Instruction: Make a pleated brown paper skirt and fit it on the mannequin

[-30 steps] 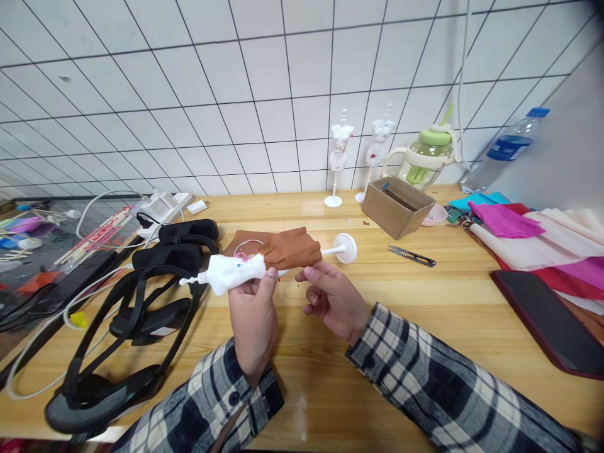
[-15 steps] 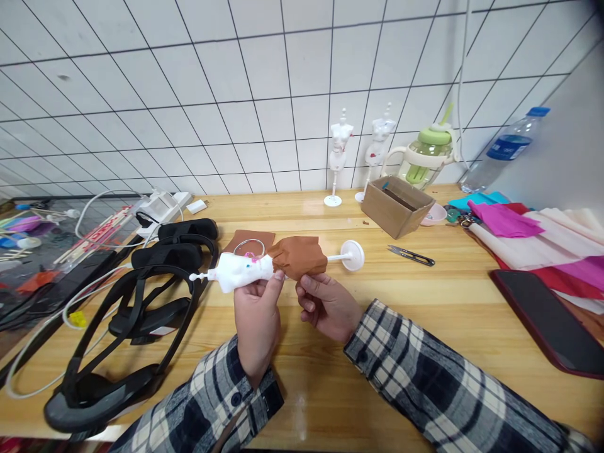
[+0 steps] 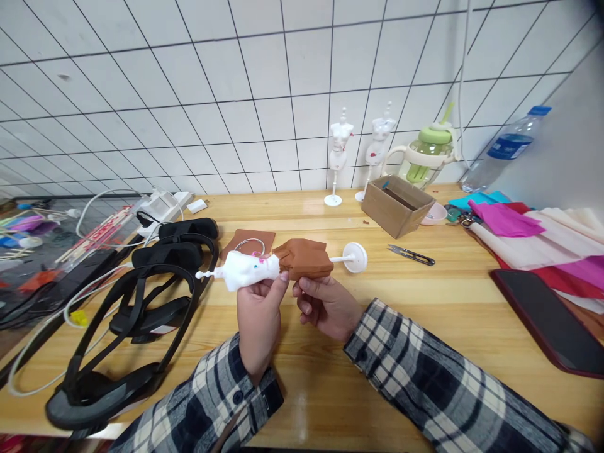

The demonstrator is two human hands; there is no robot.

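Note:
A small white dress-form mannequin [image 3: 248, 269] lies sideways in the air, its neck to the left and its round base [image 3: 355, 258] to the right. Brown cloth [image 3: 304, 257] is wrapped around its lower half. My left hand [image 3: 258, 318] grips the torso near the waist, thumb at the cloth's edge. With curled fingers, my right hand [image 3: 328, 305] pinches the cloth's lower edge. Behind the mannequin, a flat brown cloth piece [image 3: 264, 239] with a thin ring [image 3: 250, 241] on it lies on the table.
Two white mannequins [image 3: 338, 151] stand by the wall beside a cardboard box [image 3: 396, 207]. Thread snips [image 3: 410, 255] lie to the right, near a phone [image 3: 547, 321] and coloured fabrics [image 3: 509, 229]. Black headgear [image 3: 174, 314] and cables occupy the left. A jug [image 3: 427, 154] and bottle [image 3: 507, 151] stand at back right.
The mannequin and its brown cloth have shifted slightly right. The cloth's lower edge now looks more folded under at my right fingers. Both hands keep their hold.

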